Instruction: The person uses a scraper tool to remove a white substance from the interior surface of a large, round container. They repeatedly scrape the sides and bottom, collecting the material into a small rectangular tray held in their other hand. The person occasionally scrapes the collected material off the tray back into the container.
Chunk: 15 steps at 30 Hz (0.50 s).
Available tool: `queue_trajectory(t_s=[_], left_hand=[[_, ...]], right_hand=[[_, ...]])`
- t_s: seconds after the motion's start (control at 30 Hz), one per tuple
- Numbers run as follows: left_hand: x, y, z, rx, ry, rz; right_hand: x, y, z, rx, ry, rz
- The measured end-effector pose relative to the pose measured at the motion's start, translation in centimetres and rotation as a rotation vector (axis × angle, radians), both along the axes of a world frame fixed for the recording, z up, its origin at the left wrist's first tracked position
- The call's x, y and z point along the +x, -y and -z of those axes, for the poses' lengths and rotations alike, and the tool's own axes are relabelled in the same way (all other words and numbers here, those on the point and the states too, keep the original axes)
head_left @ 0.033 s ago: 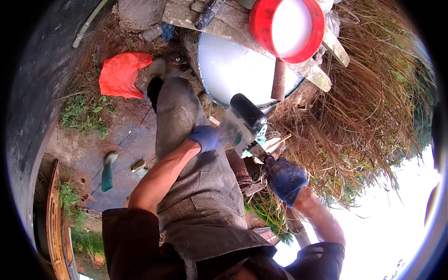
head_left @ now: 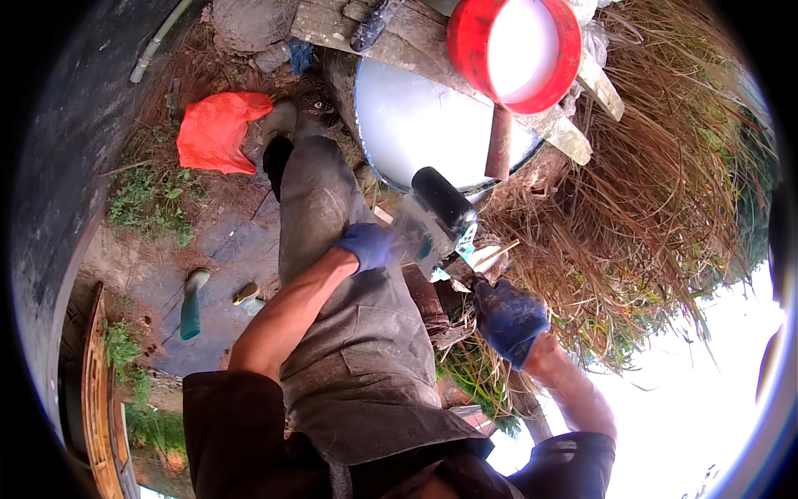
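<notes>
My left hand, in a blue glove, is closed at the edge of a translucent plastic piece, perhaps a bag or container; its fingertips are partly hidden. Right beside the plastic lies a black cylinder, tilted, with white-and-teal printed scraps at its lower end. My right hand, in a blue glove stained brown, is closed around a dark, dirty thing that points toward the scraps. I cannot make out its kind. A thin yellowish stick lies just above this hand.
Beyond my hands stands a large round drum of white liquid, crossed by weathered planks bearing a red bucket of white liquid. Dry grass is heaped right. A red plastic bag and green boot lie left.
</notes>
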State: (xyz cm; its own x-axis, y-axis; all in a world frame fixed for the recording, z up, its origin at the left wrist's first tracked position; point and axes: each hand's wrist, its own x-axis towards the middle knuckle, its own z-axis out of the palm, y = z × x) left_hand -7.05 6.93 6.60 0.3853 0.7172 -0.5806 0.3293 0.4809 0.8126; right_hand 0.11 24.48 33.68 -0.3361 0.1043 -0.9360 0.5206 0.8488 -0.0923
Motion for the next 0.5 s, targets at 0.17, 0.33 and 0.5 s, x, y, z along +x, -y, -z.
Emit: queue_trajectory(t_s=[0.17, 0.33, 0.5], left_hand=[[0.1, 0.6, 0.0, -0.063, 0.01, -0.048], [0.2, 0.5, 0.2, 0.058, -0.017, -0.023], [0.7, 1.1, 0.4, 0.102, -0.008, -0.054]], right_hand=[[-1.7, 0.2, 0.4, -0.04, 0.008, -0.027], [-2.8, -0.5, 2.5, -0.048, 0.183, -0.091], [-2.8, -1.1, 4.1, -0.095, 0.019, -0.093]])
